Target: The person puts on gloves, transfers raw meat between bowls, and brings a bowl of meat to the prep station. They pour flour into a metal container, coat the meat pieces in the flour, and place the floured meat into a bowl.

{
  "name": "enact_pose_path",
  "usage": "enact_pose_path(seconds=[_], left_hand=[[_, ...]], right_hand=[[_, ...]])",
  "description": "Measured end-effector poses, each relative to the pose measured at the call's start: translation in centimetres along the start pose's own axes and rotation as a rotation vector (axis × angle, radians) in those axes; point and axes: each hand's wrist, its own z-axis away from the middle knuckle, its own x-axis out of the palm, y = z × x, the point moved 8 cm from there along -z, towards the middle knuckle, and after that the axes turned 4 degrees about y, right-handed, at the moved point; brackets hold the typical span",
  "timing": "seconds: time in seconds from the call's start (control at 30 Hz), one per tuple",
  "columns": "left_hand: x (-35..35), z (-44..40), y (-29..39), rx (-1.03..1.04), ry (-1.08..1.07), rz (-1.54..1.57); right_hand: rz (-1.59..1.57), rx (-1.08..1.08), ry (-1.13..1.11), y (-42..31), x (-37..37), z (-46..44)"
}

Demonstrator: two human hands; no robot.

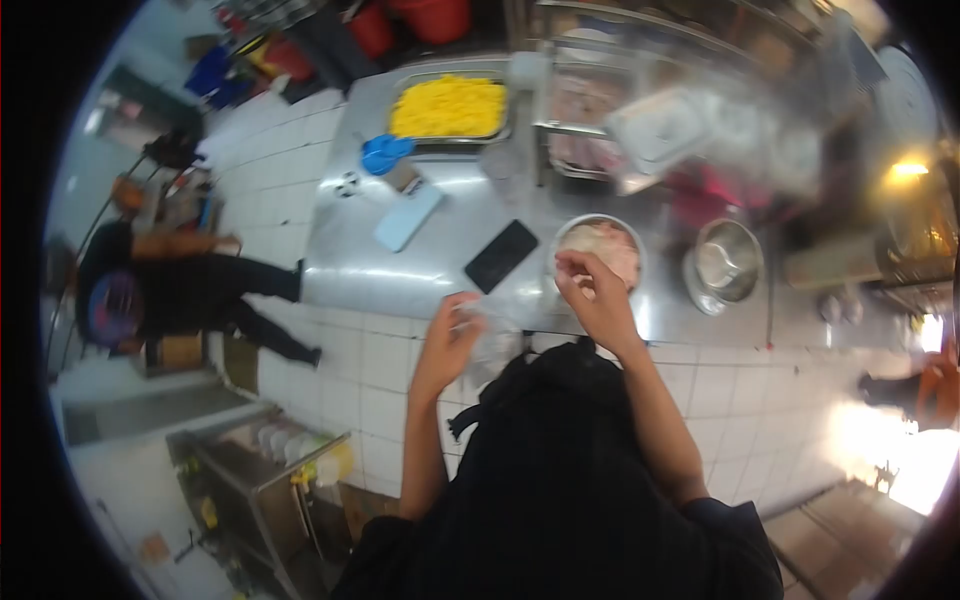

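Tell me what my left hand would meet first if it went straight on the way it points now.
Probably the black phone lying on the steel table, ahead of your left hand, though how high the hand sits is unclear from this single view.

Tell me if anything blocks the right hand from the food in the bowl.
Nothing visible does: the right hand overlaps the near edge of the bowl, food showing just beyond; the phone lies to the left.

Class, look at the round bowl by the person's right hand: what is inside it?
Inside the bowl are pale pinkish pieces, too blurred to identify. The right hand covers part of the near side, and whatever lies beneath the top layer is hidden.
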Motion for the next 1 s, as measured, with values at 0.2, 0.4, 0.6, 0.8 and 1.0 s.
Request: enact_pose_path(seconds=[0.2, 0.4, 0.6, 0.8, 1.0], left_hand=[[0.5, -0.7, 4.0, -0.008, -0.008, 0.142], [-2.0, -0.7, 4.1, 0.068, 0.089, 0.089], [-5.6, 0.6, 4.2, 0.057, 0.183, -0.115], [-7.1, 6.0, 10.3, 0.371, 0.712, -0.555], [-4.7, 11.7, 16.7, 0.484, 1.038, -0.725]], right_hand=[[-0.045, -0.143, -0.398, -5.3, 5.7, 0.9], [-0.046, 0.079, -0.544, -3.7, 8.1, -0.4], [-0.178, 0.142, -0.611, -4.2, 10.0, -1.4], [-0.054, -0.014, -0.43, -5.7, 11.0, -1.4], [-0.069, 0.024, -0.299, -7.8, 11.3, -0.6]])
